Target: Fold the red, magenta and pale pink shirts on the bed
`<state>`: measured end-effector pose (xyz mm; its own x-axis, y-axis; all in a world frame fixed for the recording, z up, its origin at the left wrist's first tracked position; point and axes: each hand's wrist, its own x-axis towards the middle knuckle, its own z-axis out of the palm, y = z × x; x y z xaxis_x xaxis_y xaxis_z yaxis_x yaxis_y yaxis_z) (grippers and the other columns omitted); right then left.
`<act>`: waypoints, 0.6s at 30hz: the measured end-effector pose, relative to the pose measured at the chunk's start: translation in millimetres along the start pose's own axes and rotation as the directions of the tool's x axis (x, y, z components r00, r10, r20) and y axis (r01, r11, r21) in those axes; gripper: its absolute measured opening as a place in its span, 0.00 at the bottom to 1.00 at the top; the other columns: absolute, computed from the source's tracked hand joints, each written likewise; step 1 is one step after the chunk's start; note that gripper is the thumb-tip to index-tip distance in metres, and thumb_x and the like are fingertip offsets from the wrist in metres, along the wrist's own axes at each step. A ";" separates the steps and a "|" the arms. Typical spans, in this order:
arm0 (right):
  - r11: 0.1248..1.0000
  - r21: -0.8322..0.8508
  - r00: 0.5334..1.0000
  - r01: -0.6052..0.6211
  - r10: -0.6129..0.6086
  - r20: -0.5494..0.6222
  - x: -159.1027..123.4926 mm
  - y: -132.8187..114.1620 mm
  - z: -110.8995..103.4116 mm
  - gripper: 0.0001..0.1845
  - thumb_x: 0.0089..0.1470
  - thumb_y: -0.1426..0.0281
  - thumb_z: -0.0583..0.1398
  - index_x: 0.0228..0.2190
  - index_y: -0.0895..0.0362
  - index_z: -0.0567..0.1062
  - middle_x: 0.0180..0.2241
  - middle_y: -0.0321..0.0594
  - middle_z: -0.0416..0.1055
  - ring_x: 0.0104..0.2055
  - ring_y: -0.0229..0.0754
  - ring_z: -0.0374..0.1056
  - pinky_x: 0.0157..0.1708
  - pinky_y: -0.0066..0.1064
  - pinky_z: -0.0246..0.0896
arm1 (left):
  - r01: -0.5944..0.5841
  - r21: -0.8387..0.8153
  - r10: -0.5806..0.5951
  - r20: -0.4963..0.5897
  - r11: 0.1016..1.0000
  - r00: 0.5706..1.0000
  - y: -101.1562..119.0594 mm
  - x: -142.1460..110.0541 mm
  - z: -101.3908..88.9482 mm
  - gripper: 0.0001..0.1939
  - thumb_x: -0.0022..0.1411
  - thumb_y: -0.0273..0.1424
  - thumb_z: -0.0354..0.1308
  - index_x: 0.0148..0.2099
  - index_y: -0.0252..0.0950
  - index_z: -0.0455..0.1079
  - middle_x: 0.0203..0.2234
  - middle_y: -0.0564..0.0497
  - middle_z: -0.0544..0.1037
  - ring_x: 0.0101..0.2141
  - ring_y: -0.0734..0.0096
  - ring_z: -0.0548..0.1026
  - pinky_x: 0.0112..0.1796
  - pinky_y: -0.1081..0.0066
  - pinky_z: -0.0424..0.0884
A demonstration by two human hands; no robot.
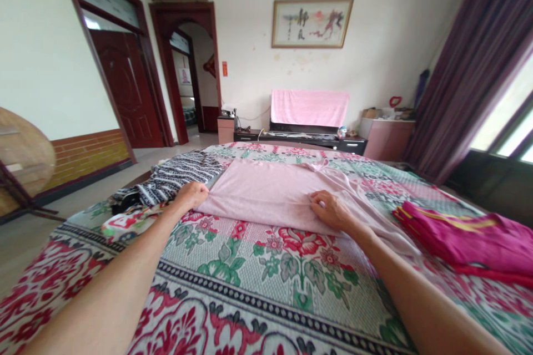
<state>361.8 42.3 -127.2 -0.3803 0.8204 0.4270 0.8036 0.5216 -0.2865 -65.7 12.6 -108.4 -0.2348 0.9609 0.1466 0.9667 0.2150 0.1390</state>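
A light pink shirt [258, 188] lies spread sideways across the flowered bedcover [233, 260], its loose, rumpled part trailing off to the right. My left hand [192, 195] is closed on the shirt's left end, near the front corner. Over the shirt's right-hand half, my right hand [331, 209] pinches the fabric between bent fingers. Both forearms reach in from the bottom of the picture. Small creases run through the cloth between the two hands.
Left of the shirt lies a black-and-white patterned garment [179, 175], with a colourful cloth [127, 222] in front of it. Folded magenta clothes [466, 236] are stacked at the right. Beyond the bed stands a low black cabinet [352, 146], with a pink towel [310, 106] above it.
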 end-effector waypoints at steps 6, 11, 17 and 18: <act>0.997 -0.068 0.999 -0.021 0.019 -0.036 -1.5 -0.5 1.1 0.08 0.50 0.73 0.54 0.23 0.57 0.72 0.38 0.45 0.77 0.40 0.42 0.71 0.42 0.28 0.62 | 0.004 0.035 -0.003 -0.027 0.999 1.000 5.6 -3.2 -2.6 0.19 0.58 0.34 0.47 0.42 0.41 0.79 0.39 0.49 0.82 0.42 0.63 0.77 0.38 0.74 0.68; 0.995 -0.091 0.999 -0.032 0.029 -0.041 -3.0 -0.6 3.0 0.07 0.49 0.72 0.54 0.24 0.57 0.72 0.37 0.43 0.76 0.38 0.41 0.71 0.40 0.27 0.61 | 0.025 0.040 -0.023 -0.045 0.999 0.999 8.5 -6.7 -3.0 0.19 0.59 0.36 0.48 0.43 0.43 0.78 0.41 0.49 0.82 0.42 0.63 0.77 0.39 0.73 0.68; 0.998 0.011 0.993 -0.060 0.061 -0.102 -4.3 -2.5 -2.7 0.11 0.54 0.67 0.54 0.31 0.57 0.75 0.35 0.42 0.76 0.36 0.40 0.70 0.39 0.28 0.61 | 0.008 0.070 0.003 -0.146 0.998 0.989 23.2 -11.2 -5.2 0.21 0.59 0.35 0.48 0.51 0.42 0.74 0.44 0.48 0.79 0.45 0.62 0.75 0.43 0.72 0.68; 0.997 0.022 0.989 -0.072 0.074 -0.128 -4.9 -2.1 -3.2 0.12 0.55 0.66 0.53 0.32 0.57 0.75 0.35 0.42 0.76 0.37 0.40 0.70 0.40 0.28 0.61 | -0.050 0.078 0.062 -0.166 0.996 0.984 28.2 -11.9 -3.9 0.21 0.60 0.35 0.47 0.52 0.42 0.73 0.45 0.47 0.78 0.46 0.62 0.75 0.45 0.71 0.67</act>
<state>363.4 36.4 -126.0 -0.2578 0.8199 0.5111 0.8188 0.4662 -0.3350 -36.1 6.5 -102.4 -0.1879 0.9302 0.3153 0.9822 0.1799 0.0546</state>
